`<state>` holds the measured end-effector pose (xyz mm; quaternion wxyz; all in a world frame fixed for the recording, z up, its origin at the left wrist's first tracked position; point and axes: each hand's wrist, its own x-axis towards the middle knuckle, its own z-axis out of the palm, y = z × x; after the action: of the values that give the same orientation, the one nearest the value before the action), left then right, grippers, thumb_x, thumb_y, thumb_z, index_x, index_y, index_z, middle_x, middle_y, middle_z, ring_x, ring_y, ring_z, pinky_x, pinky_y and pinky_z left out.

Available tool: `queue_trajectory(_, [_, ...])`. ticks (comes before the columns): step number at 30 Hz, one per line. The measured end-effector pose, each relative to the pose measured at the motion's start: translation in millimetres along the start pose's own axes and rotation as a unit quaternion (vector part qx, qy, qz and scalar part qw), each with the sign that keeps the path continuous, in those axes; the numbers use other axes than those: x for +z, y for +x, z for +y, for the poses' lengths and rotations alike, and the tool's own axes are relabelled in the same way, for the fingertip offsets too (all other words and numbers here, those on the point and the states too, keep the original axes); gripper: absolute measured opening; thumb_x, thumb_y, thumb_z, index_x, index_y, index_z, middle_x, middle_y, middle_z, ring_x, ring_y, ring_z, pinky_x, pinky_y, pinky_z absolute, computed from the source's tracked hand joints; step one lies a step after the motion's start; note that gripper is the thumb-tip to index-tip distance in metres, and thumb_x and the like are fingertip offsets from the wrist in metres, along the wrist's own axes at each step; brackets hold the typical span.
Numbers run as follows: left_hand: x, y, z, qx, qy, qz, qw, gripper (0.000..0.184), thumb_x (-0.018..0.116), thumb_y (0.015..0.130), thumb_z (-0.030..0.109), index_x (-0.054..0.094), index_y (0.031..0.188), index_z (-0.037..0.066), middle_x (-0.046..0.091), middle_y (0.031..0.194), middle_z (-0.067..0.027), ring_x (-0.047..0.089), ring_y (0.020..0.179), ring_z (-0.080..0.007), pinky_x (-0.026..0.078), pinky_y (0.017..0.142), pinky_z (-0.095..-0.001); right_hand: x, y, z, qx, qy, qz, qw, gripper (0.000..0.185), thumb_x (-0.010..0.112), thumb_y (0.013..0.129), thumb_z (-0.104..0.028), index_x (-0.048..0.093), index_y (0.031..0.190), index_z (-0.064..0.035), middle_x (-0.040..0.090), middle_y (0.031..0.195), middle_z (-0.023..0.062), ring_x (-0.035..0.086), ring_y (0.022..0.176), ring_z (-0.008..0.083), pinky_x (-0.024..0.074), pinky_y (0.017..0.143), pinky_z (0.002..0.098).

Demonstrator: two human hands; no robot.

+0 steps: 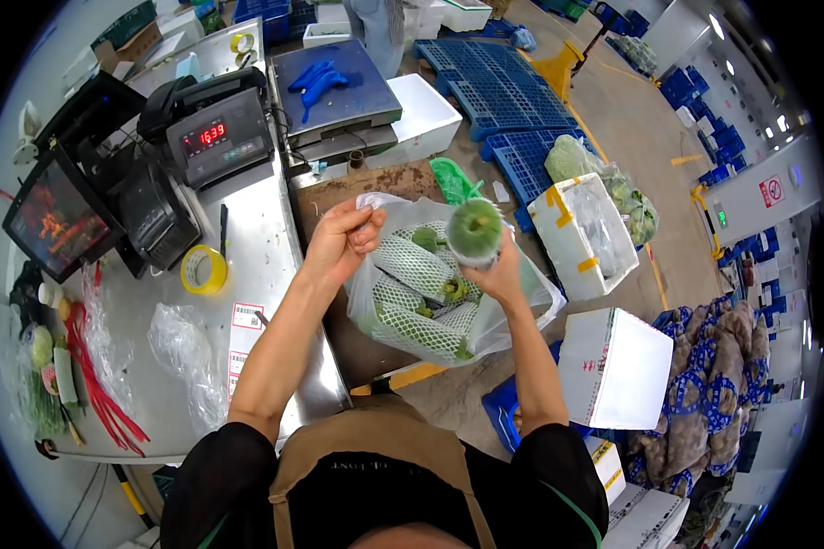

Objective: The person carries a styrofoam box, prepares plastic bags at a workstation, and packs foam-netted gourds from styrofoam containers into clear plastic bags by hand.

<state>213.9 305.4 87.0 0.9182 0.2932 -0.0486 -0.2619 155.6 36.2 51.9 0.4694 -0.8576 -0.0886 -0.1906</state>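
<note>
A clear plastic bag (357, 306) stands open on a brown platform, filled with several long green gourd-like vegetables (415, 265) in white foam netting. My left hand (343, 240) is closed in a pinch on the bag's upper left edge. Over the bag's right side, my right hand (497, 272) grips another green gourd-like vegetable (475, 229), which faces me with its rounded green end. The fingers of that hand are partly hidden behind it. A green mesh bag (453, 178) lies just beyond the plastic bag.
On the steel table (178, 366) at left are a scale display (212, 135), a screen (59, 220), yellow tape (203, 269) and red straps (96, 375). Blue gloves (319, 84) lie on another scale. White foam boxes (613, 371), blue pallets (499, 82) and filled sacks (714, 384) stand at right.
</note>
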Motion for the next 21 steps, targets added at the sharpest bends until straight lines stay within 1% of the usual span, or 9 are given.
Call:
queue_trajectory(2, [1.9, 2.6, -2.4, 0.009, -0.023, -0.008, 1.0, 0.006, 0.047, 0.088, 0.006, 0.051, 0.089, 0.001, 0.056, 0.079, -0.0082, 0.037, 0.049, -0.0036, 0.029, 0.043, -0.0184, -22.1, -12.3, -40.1, 0.026, 0.074, -0.091, 0.993, 0.077, 0.074, 0.055, -0.02, 0.043, 0.122, 0.0002, 0.057, 0.109, 0.0129, 0.056, 0.1, 0.0246, 0.0422, 0.089, 0.0349])
queue_trajectory(3, [3.5, 2.0, -2.7, 0.018, -0.032, -0.008, 0.999, 0.006, 0.047, 0.088, 0.006, 0.051, 0.089, 0.002, 0.056, 0.08, -0.0082, 0.037, 0.049, -0.0035, 0.029, 0.043, -0.0181, -22.2, -24.8, -45.0, 0.092, 0.142, -0.113, 0.979, 0.074, 0.073, 0.057, -0.021, 0.043, 0.121, 0.0006, 0.057, 0.108, 0.0127, 0.056, 0.098, 0.024, 0.0431, 0.088, 0.0345])
queue_trajectory(5, [7.1, 0.8, -1.5, 0.032, -0.049, -0.02, 0.998, 0.006, 0.047, 0.088, 0.006, 0.051, 0.088, 0.002, 0.055, 0.08, -0.0082, 0.037, 0.049, -0.0034, 0.029, 0.043, -0.0177, -16.1, -44.6, -54.1, 0.22, 0.273, -0.149, 0.924, 0.069, 0.072, 0.061, -0.023, 0.045, 0.119, 0.0014, 0.057, 0.106, 0.0122, 0.057, 0.094, 0.0228, 0.0448, 0.086, 0.0338])
queue_trajectory(8, [9.2, -6.2, 4.6, 0.044, -0.064, -0.038, 0.996, 0.005, 0.047, 0.088, 0.006, 0.051, 0.088, 0.002, 0.055, 0.079, -0.0086, 0.037, 0.049, -0.0031, 0.03, 0.043, -0.0172, 2.5, -55.5, -38.0, 0.458, 0.381, -0.114, 0.795, 0.059, 0.067, 0.068, -0.027, 0.047, 0.117, 0.0002, 0.058, 0.104, 0.0127, 0.059, 0.088, 0.0237, 0.0482, 0.078, 0.0348])
queue_trajectory(11, [11.3, -9.1, 5.7, 0.036, -0.033, -0.044, 0.998, 0.005, 0.048, 0.088, 0.006, 0.051, 0.087, 0.002, 0.055, 0.078, -0.0096, 0.037, 0.048, -0.0031, 0.029, 0.043, -0.0171, -7.7, -46.4, -14.7, 0.595, 0.392, -0.038, 0.7, 0.055, 0.064, 0.072, -0.031, 0.049, 0.115, -0.0007, 0.059, 0.103, 0.0127, 0.061, 0.083, 0.024, 0.0502, 0.07, 0.0358])
queue_trajectory(12, [11.0, -7.6, 5.4, 0.027, -0.026, -0.049, 0.998, 0.005, 0.048, 0.088, 0.006, 0.051, 0.087, 0.002, 0.056, 0.078, -0.01, 0.036, 0.047, -0.0031, 0.029, 0.043, -0.0171, -11.9, -47.2, 14.3, 0.58, 0.441, -0.044, 0.684, 0.052, 0.063, 0.074, -0.033, 0.051, 0.115, -0.003, 0.059, 0.104, 0.0132, 0.061, 0.082, 0.025, 0.0511, 0.068, 0.0354])
queue_trajectory(15, [11.4, -6.1, -0.1, 0.005, -0.014, -0.048, 0.999, 0.006, 0.048, 0.088, 0.006, 0.051, 0.089, 0.001, 0.056, 0.077, -0.0099, 0.035, 0.046, -0.0031, 0.028, 0.041, -0.017, -30.1, -28.2, 27.3, 0.565, 0.45, -0.021, 0.691, 0.052, 0.063, 0.075, -0.031, 0.05, 0.117, -0.004, 0.059, 0.105, 0.0134, 0.062, 0.083, 0.0257, 0.0518, 0.07, 0.0379])
queue_trajectory(18, [12.9, -5.3, 1.7, 0.002, -0.006, -0.032, 0.999, 0.009, 0.049, 0.087, 0.006, 0.052, 0.093, 0.0, 0.055, 0.074, -0.0086, 0.034, 0.044, -0.003, 0.027, 0.04, -0.0169, -27.2, -33.6, 74.1, 0.556, 0.421, 0.047, 0.715, 0.05, 0.062, 0.077, -0.029, 0.048, 0.119, -0.0037, 0.059, 0.106, 0.0141, 0.062, 0.085, 0.0278, 0.0523, 0.072, 0.0413])
queue_trajectory(21, [8.7, -9.6, 0.3, -0.008, 0.001, -0.024, 1.0, 0.009, 0.05, 0.087, 0.006, 0.052, 0.093, -0.001, 0.056, 0.074, -0.0092, 0.034, 0.044, -0.003, 0.027, 0.04, -0.0169, -10.9, -49.8, 102.9, 0.588, 0.43, 0.084, 0.68, 0.048, 0.06, 0.08, -0.026, 0.047, 0.119, -0.0023, 0.059, 0.106, 0.0152, 0.061, 0.087, 0.0284, 0.0526, 0.073, 0.0434])
